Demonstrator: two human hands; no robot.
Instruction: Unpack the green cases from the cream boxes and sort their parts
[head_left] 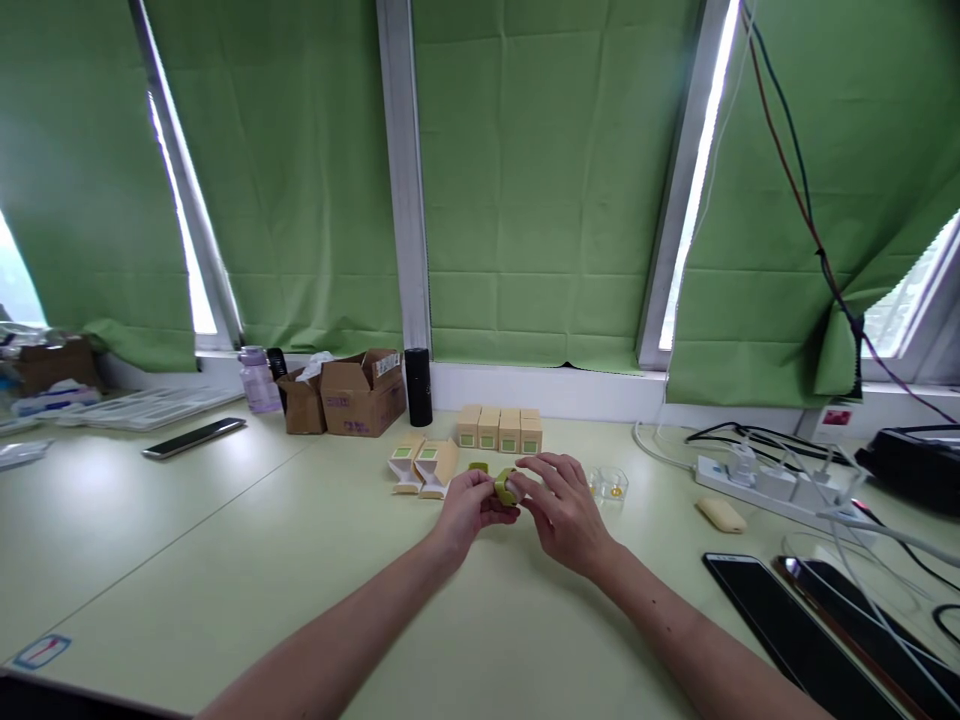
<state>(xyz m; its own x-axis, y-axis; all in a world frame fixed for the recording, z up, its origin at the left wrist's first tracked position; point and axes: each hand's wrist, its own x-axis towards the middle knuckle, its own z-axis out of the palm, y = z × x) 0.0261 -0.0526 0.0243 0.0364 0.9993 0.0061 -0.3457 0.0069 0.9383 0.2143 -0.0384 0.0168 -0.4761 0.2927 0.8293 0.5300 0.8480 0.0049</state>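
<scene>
My left hand (pixel 469 508) is closed around a small green jar (pixel 504 487) held just above the table. My right hand (pixel 564 503) meets it from the right, its fingers bent and touching the jar's end. A second small green piece (pixel 478 467) lies on the table just behind my left hand. Two opened tan cartons (pixel 422 465) lie to the left of it. A row of several closed tan cartons (pixel 500 429) with green labels stands behind my hands.
Brown cardboard boxes (pixel 364 391), a black cylinder (pixel 418 386) and a lilac bottle (pixel 257 379) stand by the window sill. A small clear dish (pixel 613 484) sits right of my hands. A power strip (pixel 772 485), cables and two dark phones (pixel 787 625) fill the right side.
</scene>
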